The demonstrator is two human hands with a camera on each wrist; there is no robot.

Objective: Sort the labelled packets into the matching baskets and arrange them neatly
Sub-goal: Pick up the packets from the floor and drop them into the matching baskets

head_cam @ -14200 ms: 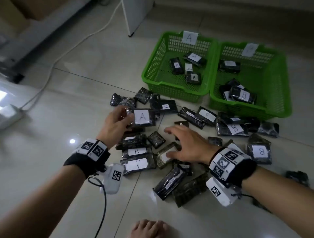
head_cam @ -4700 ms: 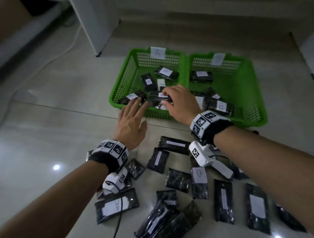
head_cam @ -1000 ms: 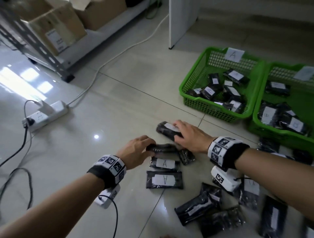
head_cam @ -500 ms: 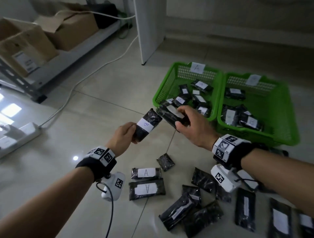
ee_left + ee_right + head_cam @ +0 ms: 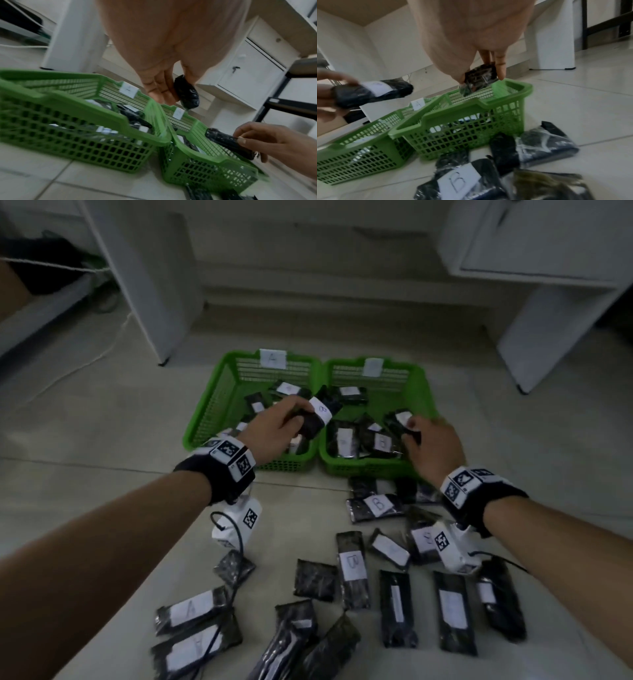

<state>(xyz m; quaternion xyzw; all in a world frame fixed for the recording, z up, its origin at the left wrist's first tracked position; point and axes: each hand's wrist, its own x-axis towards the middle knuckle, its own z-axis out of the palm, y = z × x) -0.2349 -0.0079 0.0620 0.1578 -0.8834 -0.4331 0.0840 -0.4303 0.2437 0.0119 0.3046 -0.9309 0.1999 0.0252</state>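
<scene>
Two green baskets stand side by side on the tiled floor: basket A (image 5: 202, 426) on the left and basket B (image 5: 426, 395) on the right, each holding several black packets. My left hand (image 5: 294, 419) grips a black packet labelled B (image 5: 320, 414) above the shared wall of the two baskets. Over the near right part of basket B, my right hand (image 5: 411, 428) pinches another black packet (image 5: 400, 419); its label cannot be read. The right wrist view shows that packet (image 5: 479, 78) between my thumb and fingers, above basket B (image 5: 471, 121).
Several loose packets lie on the floor in front of the baskets, some labelled A (image 5: 191, 607) at the near left and some labelled B (image 5: 352, 563) in the middle. White cabinet panels (image 5: 150, 302) stand behind. A white cable (image 5: 113, 347) runs along the floor at the left.
Both hands have carried their packets forward from in front of the baskets. The left hand now hangs over the wall between the baskets, the right over basket B.
</scene>
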